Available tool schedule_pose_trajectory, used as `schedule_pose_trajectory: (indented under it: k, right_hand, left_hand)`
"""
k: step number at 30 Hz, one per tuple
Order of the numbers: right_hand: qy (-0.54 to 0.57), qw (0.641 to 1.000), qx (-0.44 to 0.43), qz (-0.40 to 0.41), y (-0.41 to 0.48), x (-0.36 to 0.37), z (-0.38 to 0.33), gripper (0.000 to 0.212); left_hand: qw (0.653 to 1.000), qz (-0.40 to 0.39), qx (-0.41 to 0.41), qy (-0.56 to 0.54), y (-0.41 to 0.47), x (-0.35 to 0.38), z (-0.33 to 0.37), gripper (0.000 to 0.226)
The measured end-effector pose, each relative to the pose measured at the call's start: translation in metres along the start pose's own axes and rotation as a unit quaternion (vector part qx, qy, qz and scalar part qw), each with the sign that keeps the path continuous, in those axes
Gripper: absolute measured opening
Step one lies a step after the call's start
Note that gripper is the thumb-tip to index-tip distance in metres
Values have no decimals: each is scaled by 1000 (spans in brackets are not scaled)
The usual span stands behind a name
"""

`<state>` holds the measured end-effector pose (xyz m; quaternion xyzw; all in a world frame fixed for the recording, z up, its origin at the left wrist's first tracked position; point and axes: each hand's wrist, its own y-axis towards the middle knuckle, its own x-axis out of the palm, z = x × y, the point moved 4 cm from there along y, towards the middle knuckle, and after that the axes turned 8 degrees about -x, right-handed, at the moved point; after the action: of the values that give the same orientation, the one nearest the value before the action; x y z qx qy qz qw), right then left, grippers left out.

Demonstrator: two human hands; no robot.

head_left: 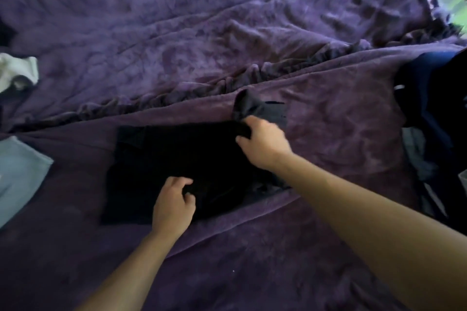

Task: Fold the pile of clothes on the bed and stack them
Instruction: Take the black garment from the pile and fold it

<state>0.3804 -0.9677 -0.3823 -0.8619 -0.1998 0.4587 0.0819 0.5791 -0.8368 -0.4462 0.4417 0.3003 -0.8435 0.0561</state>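
A black garment (161,166) lies spread flat on the purple bed cover, partly folded into a rough rectangle. My right hand (264,145) is closed on its far right corner, which is lifted and bunched above the fingers. My left hand (174,206) rests on the garment's near edge with fingers curled onto the cloth, pressing it down; a firm grip is not clear. A pile of dark blue and grey clothes (434,118) lies at the right edge of the bed.
The purple bed cover (227,33) is wrinkled, with a ruffled seam running diagonally across the middle. A light blue folded cloth (17,174) lies at the left edge. A white and grey item (17,70) sits further back on the left.
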Motion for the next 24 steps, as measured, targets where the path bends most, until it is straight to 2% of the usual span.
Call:
schedule_pose_trajectory:
  k: [2, 4, 5, 6, 8, 10, 11, 14, 15, 17, 19, 22, 24]
  right_hand:
    - [84, 992, 9, -95, 12, 50, -23, 38]
    - [205, 956, 45, -202, 13, 90, -36, 48]
    - [213, 952, 39, -215, 12, 102, -34, 47]
    - [180, 967, 14, -182, 11, 102, -29, 42]
    - [98, 995, -1, -19, 9, 85, -4, 27]
    - [73, 988, 50, 123, 8, 59, 35, 29]
    - [75, 981, 91, 155, 9, 49, 54, 38]
    - [137, 960, 219, 108, 14, 53, 92, 80]
    - [198, 949, 232, 86, 17, 61, 96, 84]
    - [280, 931, 228, 51, 22, 74, 100, 67]
    - [276, 933, 228, 50, 22, 77, 106, 46]
    - [225, 947, 215, 83, 10, 66, 107, 35]
    - [158, 964, 183, 108, -2, 54, 89, 34]
  left_hand:
    - [999, 12, -37, -9, -4, -7, -26, 31]
    - [998, 17, -65, -21, -7, -11, -44, 31]
    - [997, 17, -72, -24, -8, -12, -49, 32]
    - [997, 15, -72, -28, -9, -11, -51, 32]
    - [998, 11, -47, -41, -9, -8, -46, 36]
    - [998, 6, -2, -59, -4, 0, -32, 45]
    - [998, -6, 14, -62, 0, 6, -23, 50]
    - [994, -107, 20, 0, 7, 36, -3, 57]
    - [987, -145, 27, 61, 7, 47, -1, 58]
    - [966, -181, 54, 177, 6, 61, -3, 60]
    - [958, -190, 68, 204, 6, 63, -11, 60]
    - [972, -202, 62, 102, 8, 52, -19, 56]
    - [985, -167, 37, -15, 7, 38, -23, 46]
